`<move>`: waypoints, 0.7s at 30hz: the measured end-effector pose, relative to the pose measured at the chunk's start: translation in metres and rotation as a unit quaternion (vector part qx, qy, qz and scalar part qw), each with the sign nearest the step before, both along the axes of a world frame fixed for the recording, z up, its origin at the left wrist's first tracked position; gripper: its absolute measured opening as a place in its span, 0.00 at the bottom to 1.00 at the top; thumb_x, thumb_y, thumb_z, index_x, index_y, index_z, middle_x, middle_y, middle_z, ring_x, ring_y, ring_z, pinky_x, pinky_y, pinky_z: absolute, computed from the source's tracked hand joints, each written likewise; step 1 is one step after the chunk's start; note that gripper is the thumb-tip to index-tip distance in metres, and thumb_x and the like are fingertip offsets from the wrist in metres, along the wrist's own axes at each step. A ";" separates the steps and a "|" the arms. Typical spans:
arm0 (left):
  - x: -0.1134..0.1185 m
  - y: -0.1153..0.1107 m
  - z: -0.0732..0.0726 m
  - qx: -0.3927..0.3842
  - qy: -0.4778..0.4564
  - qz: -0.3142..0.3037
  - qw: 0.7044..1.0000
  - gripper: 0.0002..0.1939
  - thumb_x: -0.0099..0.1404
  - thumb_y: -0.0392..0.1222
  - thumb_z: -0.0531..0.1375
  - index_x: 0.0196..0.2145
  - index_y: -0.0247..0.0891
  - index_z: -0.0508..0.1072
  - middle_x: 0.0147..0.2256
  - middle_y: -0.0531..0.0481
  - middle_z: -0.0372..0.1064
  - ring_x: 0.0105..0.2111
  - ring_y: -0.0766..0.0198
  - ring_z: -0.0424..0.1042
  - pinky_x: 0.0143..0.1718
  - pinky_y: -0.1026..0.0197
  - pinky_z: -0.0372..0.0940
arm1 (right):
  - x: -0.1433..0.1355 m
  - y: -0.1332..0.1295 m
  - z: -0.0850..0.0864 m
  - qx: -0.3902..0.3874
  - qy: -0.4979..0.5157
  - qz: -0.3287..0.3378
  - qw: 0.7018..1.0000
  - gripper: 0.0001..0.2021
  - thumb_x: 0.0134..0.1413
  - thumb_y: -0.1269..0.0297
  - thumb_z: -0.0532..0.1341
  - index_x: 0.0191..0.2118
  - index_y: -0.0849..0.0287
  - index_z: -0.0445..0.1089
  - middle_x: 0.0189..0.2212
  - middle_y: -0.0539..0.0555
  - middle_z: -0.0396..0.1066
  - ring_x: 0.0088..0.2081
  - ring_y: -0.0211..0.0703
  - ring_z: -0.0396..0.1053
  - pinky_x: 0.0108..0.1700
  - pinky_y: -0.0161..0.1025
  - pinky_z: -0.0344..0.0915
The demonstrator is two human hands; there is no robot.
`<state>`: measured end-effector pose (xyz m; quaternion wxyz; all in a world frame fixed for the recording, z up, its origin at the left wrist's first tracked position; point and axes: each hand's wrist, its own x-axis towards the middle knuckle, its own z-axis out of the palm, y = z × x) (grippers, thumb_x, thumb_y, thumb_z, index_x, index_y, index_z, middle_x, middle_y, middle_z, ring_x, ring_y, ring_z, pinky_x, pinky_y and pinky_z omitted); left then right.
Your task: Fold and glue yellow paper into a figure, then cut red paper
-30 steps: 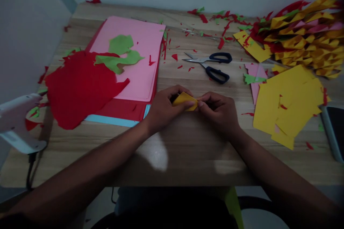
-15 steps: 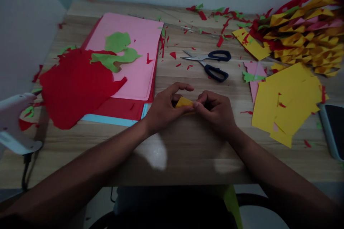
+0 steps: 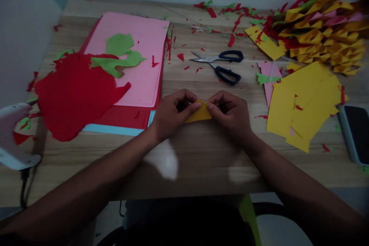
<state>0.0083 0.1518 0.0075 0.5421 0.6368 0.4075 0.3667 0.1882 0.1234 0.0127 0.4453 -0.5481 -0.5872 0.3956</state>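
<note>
A small piece of yellow paper (image 3: pixel 202 113) is pinched between my two hands above the front of the table. My left hand (image 3: pixel 174 113) grips its left part, thumb on top and fingers curled behind. At its right edge, my right hand (image 3: pixel 232 113) holds it between thumb and bent fingers. Whether the paper is folded double is hard to make out. Just beyond the hands lie scissors (image 3: pixel 216 63) with dark blue handles, blades apart and pointing left.
Left: pink sheets (image 3: pixel 138 84), torn red paper (image 3: pixel 77 96), green scraps (image 3: pixel 119 44) and a white glue gun (image 3: pixel 17 138) with a cord. Right: yellow paper pieces (image 3: pixel 302 103), a phone (image 3: pixel 356 134) and a folded yellow paper construction (image 3: pixel 323 38). Red and green snippets litter the back.
The yellow paper now shows a wider, flatter face between the hands. My left fingers have closed down onto its upper edge. The whole view has shifted slightly.
</note>
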 end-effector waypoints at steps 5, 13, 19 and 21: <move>0.001 0.002 0.002 0.013 0.008 0.018 1.000 0.13 0.59 0.49 0.67 0.31 0.36 0.74 0.28 0.51 0.74 0.27 0.67 0.70 0.29 0.66 0.65 | 0.001 -0.001 0.001 0.014 -0.022 0.009 1.000 0.06 0.53 0.62 0.65 0.29 0.57 0.71 0.19 0.45 0.64 0.22 0.33 0.58 0.24 0.33 0.55; 0.003 0.000 0.007 -0.014 -0.016 0.055 0.998 0.18 0.55 0.55 0.69 0.28 0.37 0.74 0.27 0.51 0.74 0.28 0.66 0.72 0.30 0.64 0.67 | -0.002 0.000 0.000 -0.018 -0.004 0.017 1.000 0.03 0.51 0.65 0.63 0.29 0.58 0.71 0.21 0.46 0.67 0.23 0.34 0.61 0.25 0.33 0.57; 0.004 0.002 0.002 -0.012 -0.053 0.100 0.994 0.14 0.55 0.50 0.70 0.27 0.38 0.73 0.27 0.53 0.73 0.28 0.68 0.71 0.31 0.66 0.67 | -0.002 0.000 0.000 -0.031 0.010 0.017 0.999 0.03 0.52 0.65 0.63 0.31 0.58 0.71 0.24 0.48 0.70 0.25 0.35 0.63 0.27 0.34 0.59; 0.003 0.002 0.002 -0.020 -0.066 0.123 0.990 0.13 0.55 0.48 0.70 0.28 0.38 0.73 0.27 0.53 0.73 0.29 0.67 0.71 0.32 0.66 0.68 | -0.001 0.001 0.001 -0.026 0.011 0.009 1.000 0.05 0.52 0.64 0.63 0.28 0.58 0.70 0.23 0.47 0.69 0.25 0.35 0.63 0.27 0.34 0.58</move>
